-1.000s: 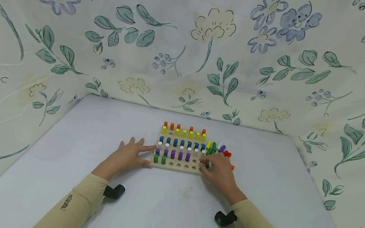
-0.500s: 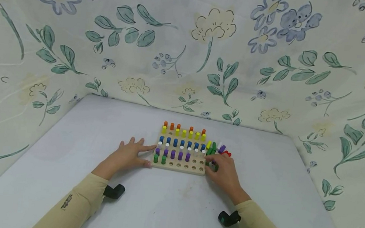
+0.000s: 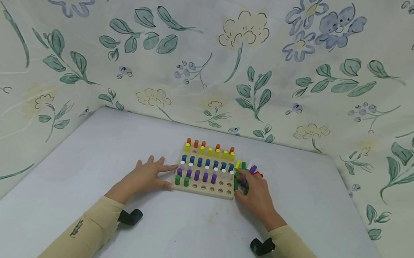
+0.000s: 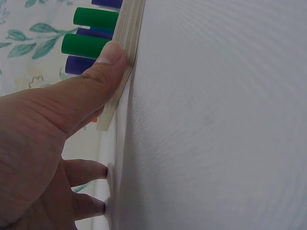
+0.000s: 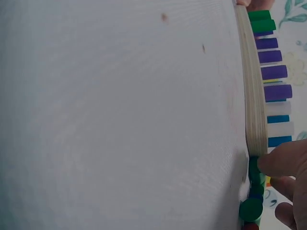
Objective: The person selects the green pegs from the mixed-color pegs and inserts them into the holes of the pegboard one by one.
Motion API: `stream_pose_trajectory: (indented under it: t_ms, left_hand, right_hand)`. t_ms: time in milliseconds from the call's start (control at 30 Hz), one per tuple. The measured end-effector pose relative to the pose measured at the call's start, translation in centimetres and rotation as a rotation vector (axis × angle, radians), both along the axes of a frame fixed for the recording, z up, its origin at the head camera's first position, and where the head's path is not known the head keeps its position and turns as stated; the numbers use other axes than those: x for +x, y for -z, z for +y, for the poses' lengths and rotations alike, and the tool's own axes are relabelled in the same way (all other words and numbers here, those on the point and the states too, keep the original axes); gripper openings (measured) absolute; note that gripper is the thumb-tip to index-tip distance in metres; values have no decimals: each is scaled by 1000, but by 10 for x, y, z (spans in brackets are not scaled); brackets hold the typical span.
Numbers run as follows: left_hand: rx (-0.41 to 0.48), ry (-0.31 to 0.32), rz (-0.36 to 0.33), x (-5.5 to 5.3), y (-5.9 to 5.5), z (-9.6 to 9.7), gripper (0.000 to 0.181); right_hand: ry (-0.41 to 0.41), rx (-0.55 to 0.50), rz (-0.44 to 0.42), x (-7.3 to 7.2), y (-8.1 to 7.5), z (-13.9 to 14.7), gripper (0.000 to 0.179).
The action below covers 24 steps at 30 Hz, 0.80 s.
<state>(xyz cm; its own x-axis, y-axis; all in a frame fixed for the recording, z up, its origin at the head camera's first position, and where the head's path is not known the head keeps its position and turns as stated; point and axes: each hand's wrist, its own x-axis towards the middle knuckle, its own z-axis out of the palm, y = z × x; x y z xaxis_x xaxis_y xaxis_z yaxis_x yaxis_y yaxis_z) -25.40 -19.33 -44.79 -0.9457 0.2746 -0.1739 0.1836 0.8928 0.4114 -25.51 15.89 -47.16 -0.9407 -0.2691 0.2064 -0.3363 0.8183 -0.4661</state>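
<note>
A wooden peg board (image 3: pixel 202 190) carries rows of coloured pegs, with several bare holes at its front right. My left hand (image 3: pixel 147 175) is spread at the board's left side, its index fingertip and thumb at the edge. The left wrist view shows that thumb (image 4: pixel 111 53) pressed on the board's side beside two green pegs (image 4: pixel 86 45). At the right edge, my right hand (image 3: pixel 257 193) reaches over loose pegs, thumb and index finger about a green peg (image 3: pixel 235 184). In the right wrist view the thumb touches a green peg (image 5: pixel 254 167); I cannot tell whether the fingers pinch it.
Loose pegs lie right of the board, among them a yellow peg (image 3: pixel 237 164), a purple peg (image 3: pixel 253 168) and red ones, partly under the right hand. The white table (image 3: pixel 181 231) extends around the board. A floral cloth (image 3: pixel 184 59) hangs behind.
My right hand has drawn back from over the board's right holes to the loose pegs at its right, its index finger now farther from the thumb. My left hand has stayed put.
</note>
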Motion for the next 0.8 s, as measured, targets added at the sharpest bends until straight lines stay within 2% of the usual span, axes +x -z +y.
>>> stream_pose_trajectory:
  t_ms: [400, 800]
  left_hand:
    - [-10, -8, -11, 1, -1, 3, 79]
    - [-14, -13, -11, 0, 1, 2, 79]
  right_hand:
    - [23, 104, -12, -3, 1, 0, 61]
    - [9, 79, -59, -1, 0, 2, 59]
